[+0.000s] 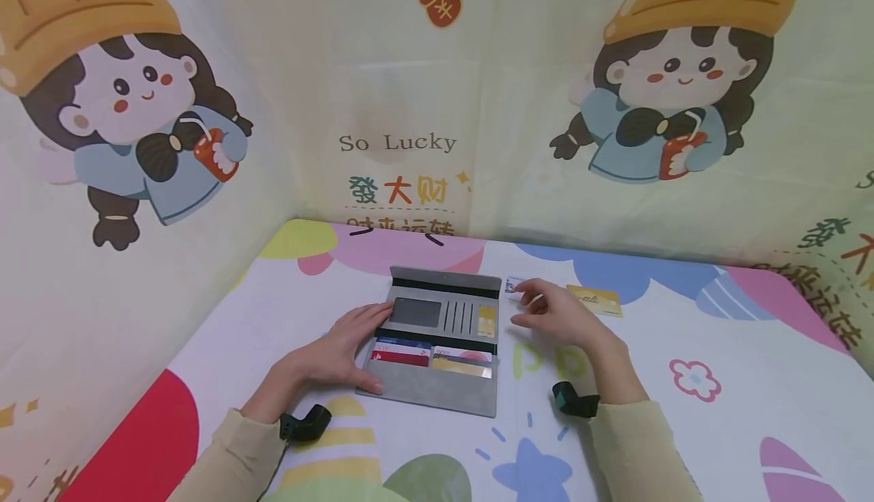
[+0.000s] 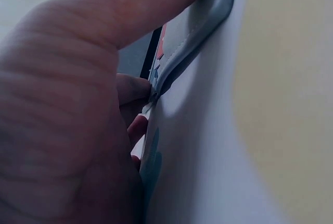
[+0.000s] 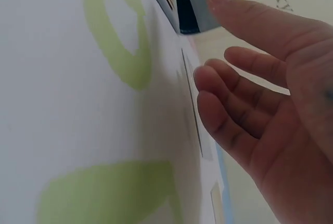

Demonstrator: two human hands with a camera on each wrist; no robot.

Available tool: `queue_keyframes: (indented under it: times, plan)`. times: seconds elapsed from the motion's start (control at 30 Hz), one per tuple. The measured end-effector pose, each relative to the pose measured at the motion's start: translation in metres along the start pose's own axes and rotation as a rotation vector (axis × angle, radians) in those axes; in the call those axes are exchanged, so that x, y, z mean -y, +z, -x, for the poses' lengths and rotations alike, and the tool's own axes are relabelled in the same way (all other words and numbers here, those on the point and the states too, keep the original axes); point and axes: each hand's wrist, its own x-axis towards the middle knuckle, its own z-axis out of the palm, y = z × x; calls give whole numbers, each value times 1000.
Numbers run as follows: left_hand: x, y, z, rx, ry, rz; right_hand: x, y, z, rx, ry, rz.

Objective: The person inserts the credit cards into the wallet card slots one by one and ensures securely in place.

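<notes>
A grey bifold wallet (image 1: 430, 392) lies unfolded on the table. Its lower half holds a red-and-blue card (image 1: 400, 356) and a pink-and-gold card (image 1: 461, 365); a yellow card (image 1: 486, 321) sits in the upper half's right slot. My left hand (image 1: 344, 346) rests along the wallet's left side, thumb on the lower left corner. Just right of the wallet, my right hand (image 1: 563, 316) hovers with loosely bent fingers and nothing in them. Close by its fingertips is a small light card (image 1: 510, 284), partly hidden by the hand; the right wrist view shows that hand (image 3: 250, 104) empty.
Behind the right hand a gold card (image 1: 601, 301) lies on the table. A patterned cloth (image 1: 683, 441) covers the tabletop, and a printed curtain (image 1: 519, 108) hangs along its back edge. Each wrist wears a black camera mount, such as the left one (image 1: 307, 424).
</notes>
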Motion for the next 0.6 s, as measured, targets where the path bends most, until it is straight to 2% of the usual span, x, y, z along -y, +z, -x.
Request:
queue_keyframes:
  times: [0.33,0.6]
  plan:
    - [3,0,0,-10,60,-11,-14,-12,3,-76,3,5]
    - [3,-1,0,-10,62,-16,-20,-19,3,-103,50,39]
